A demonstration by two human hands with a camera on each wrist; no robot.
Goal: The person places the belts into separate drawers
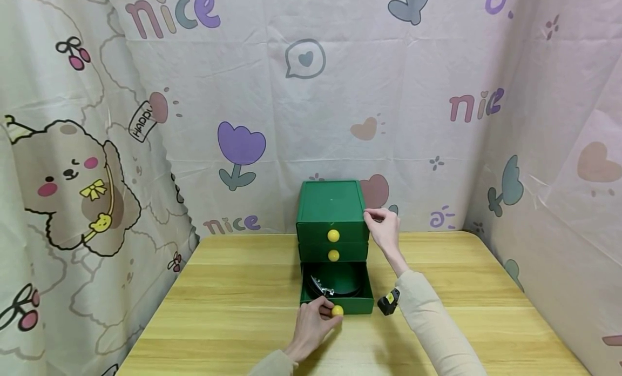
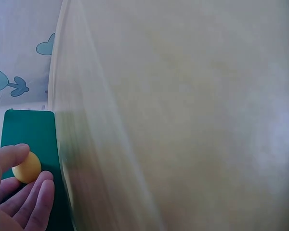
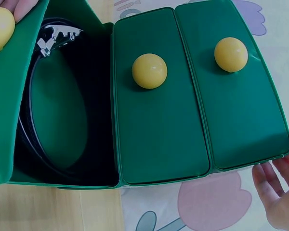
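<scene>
A green three-drawer box (image 1: 332,202) stands at the back of the wooden table, its bottom drawer (image 1: 357,306) pulled out. My left hand (image 1: 311,323) has thumb and fingers around that drawer's round yellow knob (image 2: 31,169). At the upper right front corner of the box, my right hand (image 1: 386,230) holds the edge with its fingertips. Inside the open drawer lies a coiled black belt (image 3: 31,115) with a silver buckle (image 3: 58,38). The upper two drawers are shut, and each has a yellow knob (image 3: 149,71).
A small black object with a yellow mark (image 1: 389,301) is beside the right sleeve; whether it rests on the table or hangs from the wrist I cannot tell. The wooden table (image 1: 223,295) extends to both sides. Printed cloth (image 1: 311,111) hangs behind and at the sides.
</scene>
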